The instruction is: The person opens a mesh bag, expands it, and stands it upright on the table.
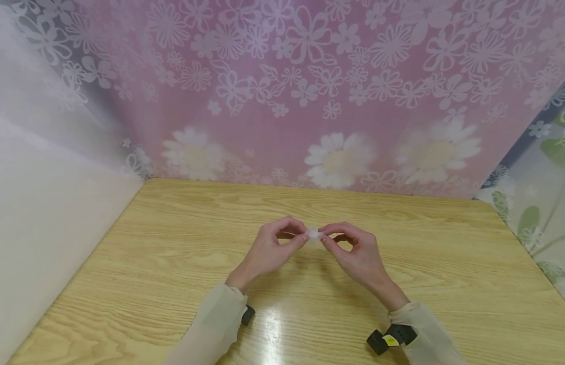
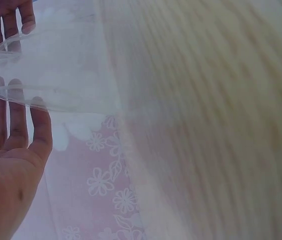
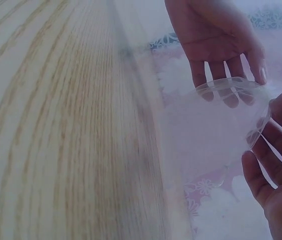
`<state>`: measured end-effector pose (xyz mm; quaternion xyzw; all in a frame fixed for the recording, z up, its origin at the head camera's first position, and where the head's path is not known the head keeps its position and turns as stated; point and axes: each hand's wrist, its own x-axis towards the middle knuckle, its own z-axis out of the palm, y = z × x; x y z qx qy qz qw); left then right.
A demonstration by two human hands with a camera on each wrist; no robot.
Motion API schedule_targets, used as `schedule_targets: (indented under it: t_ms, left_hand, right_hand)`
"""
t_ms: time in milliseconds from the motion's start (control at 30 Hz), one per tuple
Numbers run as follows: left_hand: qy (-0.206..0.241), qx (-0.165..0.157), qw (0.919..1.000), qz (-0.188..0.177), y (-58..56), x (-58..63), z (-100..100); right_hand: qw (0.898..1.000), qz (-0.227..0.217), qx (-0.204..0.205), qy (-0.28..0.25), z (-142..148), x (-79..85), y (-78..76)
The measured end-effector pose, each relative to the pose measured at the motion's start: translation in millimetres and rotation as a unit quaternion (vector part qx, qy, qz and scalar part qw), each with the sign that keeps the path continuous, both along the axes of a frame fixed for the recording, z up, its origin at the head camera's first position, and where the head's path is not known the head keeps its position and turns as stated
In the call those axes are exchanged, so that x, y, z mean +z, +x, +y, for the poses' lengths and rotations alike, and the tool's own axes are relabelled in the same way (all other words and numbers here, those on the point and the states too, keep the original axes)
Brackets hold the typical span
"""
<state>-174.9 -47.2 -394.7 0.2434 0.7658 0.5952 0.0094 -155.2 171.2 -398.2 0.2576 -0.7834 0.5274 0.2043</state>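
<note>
Between my two hands, above the table, hangs a thin clear plastic bag (image 1: 314,234); the wrist views show its see-through body (image 2: 66,75) spreading from a gathered end. My left hand (image 1: 275,246) pinches one side of that gathered end with thumb and forefinger. From the other side, the thumb and forefinger of my right hand (image 1: 357,251) pinch it. In the right wrist view the other fingers of both hands lie behind or beside the film (image 3: 206,135). Whether the gathered end is knotted cannot be made out.
A wood-grain table (image 1: 173,243) lies under the hands. Behind it hangs a pink flowered curtain (image 1: 273,126), with a pale wall (image 1: 49,177) on the left and a leaf-patterned curtain (image 1: 552,203) on the right. Dark straps (image 1: 401,334) circle the wrists.
</note>
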Motion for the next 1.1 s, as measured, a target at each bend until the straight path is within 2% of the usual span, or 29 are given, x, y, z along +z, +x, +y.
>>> schedule_targets:
  t_ms: [300,800,1100]
  left_hand:
    - [-0.002,0.004,1.0000,0.009,-0.6,-0.7,-0.4]
    - [-0.016,0.011,0.9998,-0.001,-1.0,0.2,-2.0]
    - [-0.022,0.014,0.9997,-0.002,-1.0,2.3,-0.3]
  right_hand:
    - [1.000,0.001,-0.004,0.001,-1.0,0.7,-0.3]
    - [1.000,0.007,-0.008,-0.003,-2.2,0.4,-0.6]
    - [1.000,-0.002,-0.026,0.011,-0.6,1.5,-1.0]
